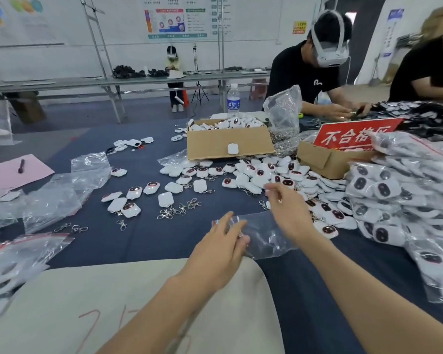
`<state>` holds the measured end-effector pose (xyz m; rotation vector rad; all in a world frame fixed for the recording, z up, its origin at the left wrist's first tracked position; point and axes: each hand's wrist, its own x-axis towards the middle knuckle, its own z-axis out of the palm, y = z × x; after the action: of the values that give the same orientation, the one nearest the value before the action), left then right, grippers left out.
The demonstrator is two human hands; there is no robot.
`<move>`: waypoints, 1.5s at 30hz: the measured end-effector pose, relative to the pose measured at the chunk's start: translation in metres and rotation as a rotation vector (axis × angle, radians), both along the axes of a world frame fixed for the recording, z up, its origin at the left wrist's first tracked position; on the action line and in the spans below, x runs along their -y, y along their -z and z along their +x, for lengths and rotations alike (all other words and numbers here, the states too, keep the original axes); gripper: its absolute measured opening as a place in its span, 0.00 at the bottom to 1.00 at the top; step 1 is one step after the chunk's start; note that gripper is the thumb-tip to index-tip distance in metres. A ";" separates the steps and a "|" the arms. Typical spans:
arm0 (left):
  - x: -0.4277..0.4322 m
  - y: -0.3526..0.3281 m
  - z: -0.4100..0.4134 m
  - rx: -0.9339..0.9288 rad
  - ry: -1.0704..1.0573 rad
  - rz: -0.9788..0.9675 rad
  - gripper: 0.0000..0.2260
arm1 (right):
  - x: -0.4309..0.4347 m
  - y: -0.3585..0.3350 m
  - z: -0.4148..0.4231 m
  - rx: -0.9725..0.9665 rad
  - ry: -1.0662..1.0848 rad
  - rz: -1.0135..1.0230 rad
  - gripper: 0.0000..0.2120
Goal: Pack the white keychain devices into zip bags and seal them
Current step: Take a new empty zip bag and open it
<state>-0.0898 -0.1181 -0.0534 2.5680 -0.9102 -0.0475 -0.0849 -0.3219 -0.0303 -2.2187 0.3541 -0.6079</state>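
Heap of white keychain devices (253, 175) on dark blue tabletop (143, 241). In front, clear plastic zip bag (266, 238), left hand (220, 249) pinching its mouth. Right hand (288, 208) over heap, fingers loosely curled, blurred; cannot tell grip. Behind, brown cardboard box (215, 144) of devices.
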 end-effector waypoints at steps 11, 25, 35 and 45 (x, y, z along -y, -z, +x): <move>-0.036 0.004 0.032 0.119 -0.071 0.062 0.16 | -0.029 0.040 0.012 -0.101 -0.207 -0.404 0.14; -0.056 -0.014 0.104 0.081 -0.427 -0.125 0.17 | -0.017 0.003 0.031 0.133 -0.204 -0.002 0.16; -0.028 -0.027 0.124 -0.029 -0.121 0.010 0.17 | -0.035 -0.005 0.026 -0.520 -0.549 -0.521 0.31; -0.034 -0.029 0.087 -0.383 -0.281 -0.496 0.10 | -0.029 -0.003 0.020 -0.390 -0.570 -0.326 0.19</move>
<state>-0.0029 -0.0843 -0.0249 2.0952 -0.3558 -0.1981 -0.0652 -0.2929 -0.0270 -2.5888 -0.2069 0.0863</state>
